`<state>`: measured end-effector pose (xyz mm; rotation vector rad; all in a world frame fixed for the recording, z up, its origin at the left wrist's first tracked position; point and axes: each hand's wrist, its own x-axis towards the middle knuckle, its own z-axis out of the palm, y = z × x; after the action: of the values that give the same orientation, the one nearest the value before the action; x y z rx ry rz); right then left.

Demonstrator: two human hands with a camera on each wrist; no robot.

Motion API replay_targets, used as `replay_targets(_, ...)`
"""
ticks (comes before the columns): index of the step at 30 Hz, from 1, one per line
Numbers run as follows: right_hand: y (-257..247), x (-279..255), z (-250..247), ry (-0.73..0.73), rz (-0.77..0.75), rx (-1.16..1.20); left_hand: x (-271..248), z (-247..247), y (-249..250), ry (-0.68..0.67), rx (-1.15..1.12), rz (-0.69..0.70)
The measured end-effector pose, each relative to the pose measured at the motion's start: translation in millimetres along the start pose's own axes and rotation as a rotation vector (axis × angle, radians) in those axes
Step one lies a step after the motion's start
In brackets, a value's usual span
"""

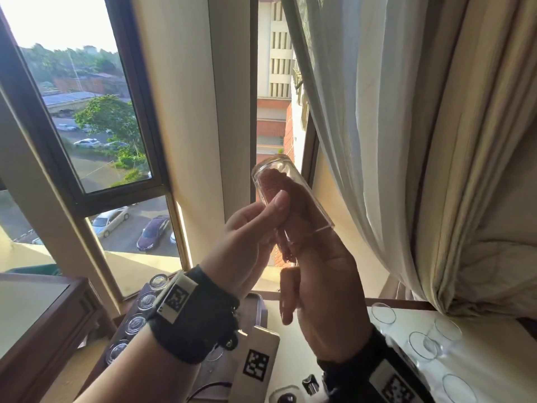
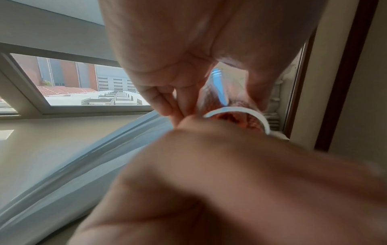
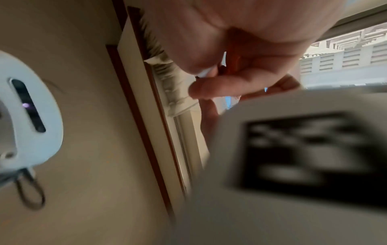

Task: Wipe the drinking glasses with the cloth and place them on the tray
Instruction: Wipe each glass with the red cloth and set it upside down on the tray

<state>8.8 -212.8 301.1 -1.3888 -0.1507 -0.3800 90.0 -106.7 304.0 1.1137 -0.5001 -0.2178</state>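
Note:
I hold a clear drinking glass [image 1: 290, 193] up in front of the window, tilted, with its base up and to the left. My left hand [image 1: 270, 219] grips its side, thumb across the wall. A reddish cloth [image 1: 276, 184] is stuffed inside the glass. My right hand [image 1: 316, 274] comes from below and pushes the cloth in, with some fingers inside the rim. In the left wrist view the glass rim [image 2: 236, 110] shows as a pale arc around the cloth [image 2: 238, 119]. In the right wrist view the cloth [image 3: 234, 63] peeks out between my right fingers [image 3: 220, 89].
Below left, a row of upturned glasses [image 1: 145, 301] stands on the dark tray [image 1: 259, 308]. Several more glasses [image 1: 422, 344] stand mouth up on the white table at the right. A curtain [image 1: 406, 141] hangs close on the right, and a wooden cabinet [image 1: 43, 315] is on the left.

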Motion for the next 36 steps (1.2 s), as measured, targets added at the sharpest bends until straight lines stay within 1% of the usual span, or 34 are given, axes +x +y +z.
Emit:
replay_targets(1,3.5,1.4,-2.4,0.011,-0.05,-0.129,1.3,-1.1,2.0,0.023,0.025,-0.007)
replay_targets(2,7.2,3.3,-5.8,0.036,-0.168,-0.324,2.3,-1.6,4.5,0.03,0.072,-0.011)
replay_targets(4,17.1,12.9,-18.1,0.132,-0.512,-0.796,2.3,0.5,7.9,-0.004,0.194,0.003)
replay_targets(5,22.6,18.4,-22.6,0.168,-0.619,-0.964,1.0,1.8,8.3,-0.026,0.244,0.016)
replay_targets(6,29.4,21.6,-23.5,0.194,-0.667,-1.048,0.0,3.1,7.8,-0.046,0.276,0.021)
replay_targets(7,34.4,21.8,-21.2,0.222,-0.676,-1.06,-1.1,4.2,8.0,-0.064,0.295,0.012)
replay_targets(8,40.3,21.7,-17.2,0.242,-0.653,-1.004,-1.7,4.8,7.6,-0.08,0.303,-0.004)
replay_targets(9,38.4,17.7,-12.7,0.246,-0.551,-0.859,-2.0,4.2,6.6,-0.089,0.294,-0.026)
replay_targets(10,43.7,16.6,-7.0,0.206,-0.372,-0.626,-2.6,4.0,5.4,-0.087,0.267,-0.048)
replay_targets(11,40.1,12.9,-1.2,0.123,-0.161,-0.378,-3.3,3.4,3.7,-0.076,0.22,-0.073)
replay_targets(12,36.7,11.1,0.7,0.056,-0.01,-0.178,-3.7,3.4,2.5,-0.053,0.171,-0.092)
replay_targets(13,32.8,11.8,-1.1,0.003,0.042,-0.101,-4.4,4.3,2.8,-0.026,0.137,-0.101)
replay_targets(14,27.9,11.8,-5.1,-0.038,0.063,-0.08,-4.2,5.0,3.2,-0.004,0.124,-0.103)
replay_targets(16,25.9,12.7,-20.2,-0.136,0.045,-0.159,-2.3,5.2,3.3,0.014,0.122,-0.102)
replay_targets(17,23.3,11.2,-24.2,-0.178,-0.004,-0.219,-1.3,4.4,3.8,0.014,0.115,-0.105)
replay_targets(18,20.7,9.3,-26.3,-0.202,-0.092,-0.325,-0.2,3.5,4.7,0.014,0.109,-0.106)
replay_targets(19,16.5,6.7,-28.8,-0.199,-0.235,-0.487,0.2,2.8,6.6,0.008,0.11,-0.106)
replay_targets(21,25.1,6.7,-30.7,-0.086,-0.539,-0.813,0.9,3.3,9.7,0.013,0.143,-0.108)
replay_targets(22,27.2,7.5,-32.0,-0.059,-0.61,-0.938,0.8,3.9,10.1,0.017,0.171,-0.106)
replay_targets(24,29.4,8.9,-32.7,-0.033,-0.663,-1.049,-0.8,6.3,10.0,0.005,0.216,-0.103)
replay_targets(27,26.7,9.1,-32.2,0.001,-0.651,-1.044,-6.3,8.9,5.9,-0.054,0.248,-0.084)
replay_targets(28,25.7,7.6,-28.1,0.012,-0.635,-0.984,-8.1,8.7,3.8,-0.076,0.238,-0.083)
replay_targets(29,21.7,5.3,-22.7,0.01,-0.575,-0.857,-9.6,8.1,1.9,-0.1,0.218,-0.085)
replay_targets(30,14.1,1.1,-16.9,-0.023,-0.474,-0.685,-10.4,7.9,0.7,-0.117,0.182,-0.091)
replay_targets(32,-3.6,-9.0,-11.4,-0.15,-0.219,-0.355,-12.5,9.0,0.4,-0.127,0.061,-0.095)
replay_targets(33,-10.1,-12.0,-12.1,-0.182,-0.125,-0.251,-12.6,9.4,0.1,-0.124,0.014,-0.09)
replay_targets(34,-13.0,-13.4,-14.4,-0.207,-0.066,-0.185,-12.2,9.5,0.8,-0.117,-0.011,-0.068)
replay_targets(35,-13.8,-13.3,-16.0,-0.219,-0.049,-0.148,-11.8,9.9,2.6,-0.108,-0.02,-0.036)
replay_targets(36,-10.5,-12.3,-17.0,-0.211,-0.068,-0.168,-10.6,9.9,4.1,-0.097,-0.02,-0.01)
